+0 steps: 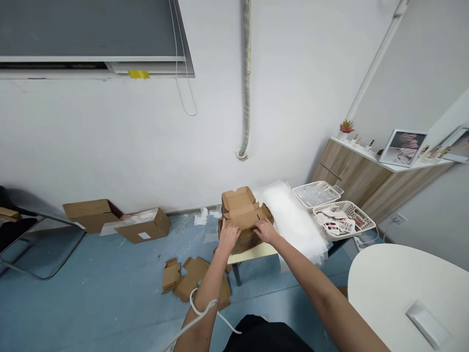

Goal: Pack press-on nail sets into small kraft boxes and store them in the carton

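Observation:
A stack of flat brown cardboard box blanks point(242, 210) sits at the left end of a low pale table point(256, 253). The top blank lies with its flaps partly raised. My left hand point(229, 237) is on the near left edge of the top blank, its fingers closed on the cardboard. At the near right edge, my right hand point(266, 230) holds a flap with bent fingers. The fingertips of both hands are partly hidden by the cardboard. White foam sheets point(289, 215) lie just right of the stack.
Two white baskets point(315, 194) hold packets beyond the sheets. Loose cardboard point(196, 276) lies on the floor left of the table. Open cartons point(144, 227) stand by the wall. A round white table point(410, 288) is at right, near a wooden cabinet point(366, 181).

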### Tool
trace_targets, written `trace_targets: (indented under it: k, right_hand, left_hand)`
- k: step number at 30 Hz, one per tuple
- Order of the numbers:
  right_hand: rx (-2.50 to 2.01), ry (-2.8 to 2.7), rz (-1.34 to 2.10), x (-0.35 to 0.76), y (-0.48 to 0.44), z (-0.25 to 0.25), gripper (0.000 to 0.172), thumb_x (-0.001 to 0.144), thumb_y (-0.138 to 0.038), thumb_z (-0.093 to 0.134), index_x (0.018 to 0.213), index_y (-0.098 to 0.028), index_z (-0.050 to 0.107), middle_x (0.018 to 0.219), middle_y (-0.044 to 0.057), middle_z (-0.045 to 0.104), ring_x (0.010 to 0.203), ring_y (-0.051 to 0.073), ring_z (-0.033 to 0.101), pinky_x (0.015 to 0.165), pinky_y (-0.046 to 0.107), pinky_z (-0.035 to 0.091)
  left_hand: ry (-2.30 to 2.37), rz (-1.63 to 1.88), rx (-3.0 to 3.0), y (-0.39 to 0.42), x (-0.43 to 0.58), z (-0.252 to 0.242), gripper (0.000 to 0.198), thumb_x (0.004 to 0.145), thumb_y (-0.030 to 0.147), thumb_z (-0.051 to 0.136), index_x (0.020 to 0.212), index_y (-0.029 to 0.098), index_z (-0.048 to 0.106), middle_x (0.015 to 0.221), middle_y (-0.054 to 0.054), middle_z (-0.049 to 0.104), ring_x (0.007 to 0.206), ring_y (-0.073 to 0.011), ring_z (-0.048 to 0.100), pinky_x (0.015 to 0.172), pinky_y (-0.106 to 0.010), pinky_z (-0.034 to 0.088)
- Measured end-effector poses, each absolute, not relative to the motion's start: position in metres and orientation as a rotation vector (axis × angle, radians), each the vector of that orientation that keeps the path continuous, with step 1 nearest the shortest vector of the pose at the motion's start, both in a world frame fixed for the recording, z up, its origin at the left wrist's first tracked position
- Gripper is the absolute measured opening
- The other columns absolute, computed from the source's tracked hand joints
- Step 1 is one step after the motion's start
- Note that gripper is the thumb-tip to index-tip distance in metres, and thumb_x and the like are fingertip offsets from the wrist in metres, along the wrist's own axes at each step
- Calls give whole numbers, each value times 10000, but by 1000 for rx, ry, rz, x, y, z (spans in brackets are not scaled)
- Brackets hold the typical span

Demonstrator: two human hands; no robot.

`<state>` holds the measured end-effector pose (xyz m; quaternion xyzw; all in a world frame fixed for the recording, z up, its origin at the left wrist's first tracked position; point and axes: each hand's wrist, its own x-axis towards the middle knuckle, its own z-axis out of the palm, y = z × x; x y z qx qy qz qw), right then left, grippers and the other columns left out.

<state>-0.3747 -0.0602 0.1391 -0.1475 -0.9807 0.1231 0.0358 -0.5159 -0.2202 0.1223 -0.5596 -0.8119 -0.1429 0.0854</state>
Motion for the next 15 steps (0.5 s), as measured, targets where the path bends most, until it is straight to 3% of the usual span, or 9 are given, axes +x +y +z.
trace_targets:
  k: [4,8,12,15]
  right_hand:
    - [-526,-3073,270,-391,-59,146,255,856,-182,541,1086,-164,651,1099,120,685,1111,271,574,1082,492,286]
    - [-478,-3100,99,-404,-58,149,270,818,-87,515,1043,-121,661,1063,147,688,1089,279,569,1087,475,273]
    - [-352,-3034,-37,-414,-54,162,278,839,-18,422,1017,-111,614,994,145,689,974,239,596,950,361,398]
    - [-298,-2911,-101,-417,-43,188,258,866,-13,389,993,-133,578,932,123,682,885,224,602,824,325,446]
  left_hand:
    - [-2462,-377,-1721,-218,-517,120,252,855,127,460,700,221,635,756,-56,682,839,-245,662,1155,-591,194]
    - [-2432,-500,-1713,-220,-516,126,284,877,123,424,698,229,618,778,-40,687,874,-237,661,1168,-622,115]
    - [-2325,-717,-1588,-223,-517,149,283,924,173,398,800,236,644,913,-58,722,1139,-272,597,1170,-638,8]
    - [-2224,-841,-1390,-219,-513,177,252,933,202,411,960,221,661,1184,-110,675,1316,-317,458,1148,-678,-14]
